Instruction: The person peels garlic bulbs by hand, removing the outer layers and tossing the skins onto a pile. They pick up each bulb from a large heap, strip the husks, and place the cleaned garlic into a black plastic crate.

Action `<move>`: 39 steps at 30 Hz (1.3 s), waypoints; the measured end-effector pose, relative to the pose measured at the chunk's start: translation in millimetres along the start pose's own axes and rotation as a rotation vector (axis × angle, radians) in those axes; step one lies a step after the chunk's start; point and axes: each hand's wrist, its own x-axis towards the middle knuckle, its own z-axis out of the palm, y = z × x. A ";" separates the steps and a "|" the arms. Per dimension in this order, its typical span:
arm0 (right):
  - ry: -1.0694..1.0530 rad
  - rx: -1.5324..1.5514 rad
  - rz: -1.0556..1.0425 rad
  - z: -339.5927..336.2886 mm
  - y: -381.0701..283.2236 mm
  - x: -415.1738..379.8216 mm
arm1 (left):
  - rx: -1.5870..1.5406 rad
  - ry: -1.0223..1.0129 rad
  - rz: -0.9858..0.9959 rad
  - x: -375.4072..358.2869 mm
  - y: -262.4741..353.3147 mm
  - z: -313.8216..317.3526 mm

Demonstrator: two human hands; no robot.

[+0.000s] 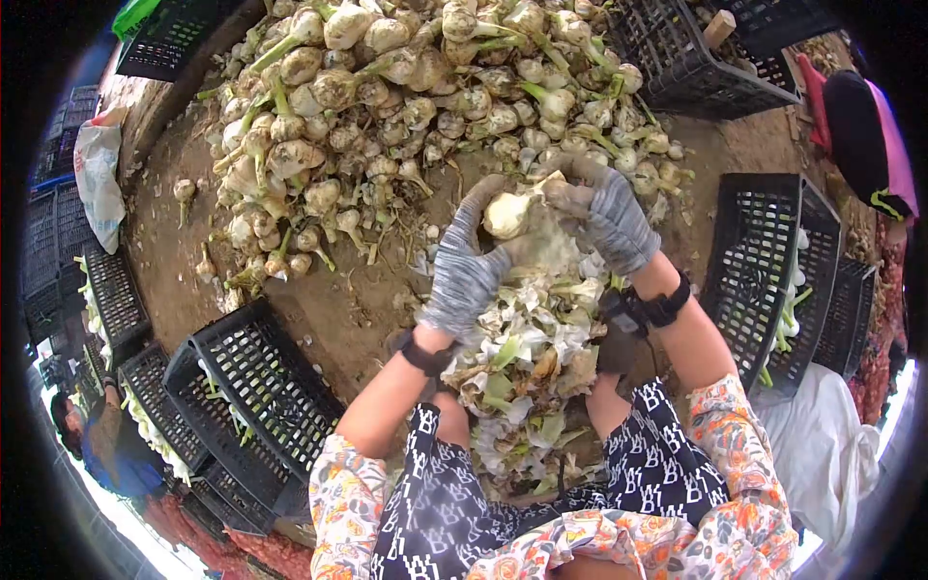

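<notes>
My left hand (464, 266), in a grey knit glove, is closed round a pale, partly peeled garlic bulb (506, 216). On the bulb's right side, the fingers of my gloved right hand (609, 208) pinch its stem or outer skin; the exact grip is partly hidden. Both hands are raised over a heap of peeled husks and leaves (527, 348) between my legs. In front of them spreads a large pile of soil-stained garlic bulbs (387, 106), many with green stems.
Black plastic crates stand at left (261, 387) and right (764, 261), and another crate (710, 72) lies beyond the pile. A white sack (822, 445) is at lower right. One person (111, 445) is at far left, another person (865, 135) at upper right.
</notes>
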 end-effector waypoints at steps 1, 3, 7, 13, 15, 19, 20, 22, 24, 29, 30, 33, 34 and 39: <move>0.034 0.173 0.019 4.9 1.5 -6.3 | -0.096 -0.031 0.022 1.1 -5.9 5.2; -0.006 0.179 0.172 3.7 -4.9 -16.5 | -0.114 -0.006 0.057 -7.0 -10.9 15.6; 0.078 0.069 0.055 18.4 3.7 -24.5 | 0.079 0.009 0.090 -17.3 -6.9 19.7; 0.035 -0.120 -0.087 7.5 16.8 -22.5 | 0.021 -0.004 0.016 -21.5 -7.6 18.9; 0.011 -0.133 -0.122 5.5 21.8 -24.2 | -0.056 -0.023 -0.017 -22.8 -6.8 17.8; -0.089 -0.021 0.028 -0.8 11.7 -28.3 | -0.199 -0.050 -0.102 -23.3 -5.8 18.8; -0.120 -0.030 0.093 -2.9 9.6 -28.7 | -0.227 -0.068 -0.127 -23.8 -2.3 18.5; -0.152 0.088 0.078 -4.3 6.7 -30.0 | -0.252 -0.105 -0.169 -23.7 0.0 16.1; -0.166 0.150 0.087 -5.4 2.8 -32.0 | -0.246 -0.140 -0.205 -22.6 -0.7 11.7; -0.179 0.103 0.034 -7.6 2.1 -33.1 | -0.402 -0.247 -0.313 -23.7 -10.3 5.3; -0.180 0.059 -0.031 -7.6 3.5 -32.4 | -0.428 -0.254 -0.326 -23.8 -10.0 6.5; -0.188 0.056 -0.094 -6.6 5.4 -32.3 | -0.521 -0.253 -0.284 -22.1 -10.5 9.9; -0.194 0.140 -0.029 -5.6 4.3 -32.4 | -0.495 -0.233 -0.290 -22.8 -8.9 9.4; -0.153 0.010 -0.124 -1.0 7.2 -30.6 | -0.216 -0.115 -0.048 -20.3 -10.1 7.7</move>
